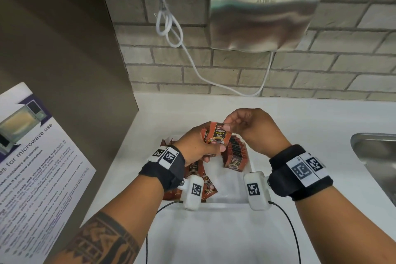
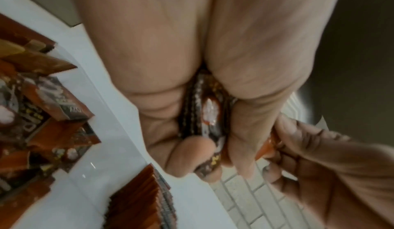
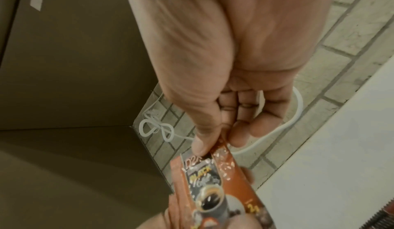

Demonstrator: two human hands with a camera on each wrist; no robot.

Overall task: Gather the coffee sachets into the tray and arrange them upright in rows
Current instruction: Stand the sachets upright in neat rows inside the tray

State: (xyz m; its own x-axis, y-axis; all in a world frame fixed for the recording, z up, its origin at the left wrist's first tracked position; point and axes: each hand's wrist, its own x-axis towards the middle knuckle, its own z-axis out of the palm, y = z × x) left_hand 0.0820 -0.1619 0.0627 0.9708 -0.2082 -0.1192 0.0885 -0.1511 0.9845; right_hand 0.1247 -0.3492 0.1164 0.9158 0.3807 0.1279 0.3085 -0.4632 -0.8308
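Tray: a clear, shallow tray (image 1: 225,201) sits on the white counter (image 1: 321,135) just ahead of the person, below both wrists.
Loose sachets: a jumble of orange-brown coffee sachets (image 1: 209,188) lies flat and overlapping in the tray's left part, partly hidden by the left wrist camera.
Upright row: a packed row of sachets (image 1: 235,154) stands on edge in the tray's right part, the front one facing the person with its printed coffee cup.
Left hand: the left hand (image 1: 197,146) is raised over the tray, fingers curled round a small stack of sachets (image 2: 202,114); the left wrist view shows their edges squeezed between palm and fingers.
Right hand: the right hand (image 1: 250,126) meets the left above the tray, thumb and forefinger pinching the top edge of the front sachet (image 1: 218,135) of that stack; its other fingers curl loosely.
Held sachet: upright, label toward the person, reading D2X Black Coffee.
Notice: a printed microwave-use sheet (image 1: 32,156) hangs on the brown panel at left.
Sink: a steel sink (image 1: 377,156) edges the counter at right.
Wall: grey brick, with a steel hand dryer (image 1: 263,10) and a looped white cable (image 1: 169,25) at the far end.
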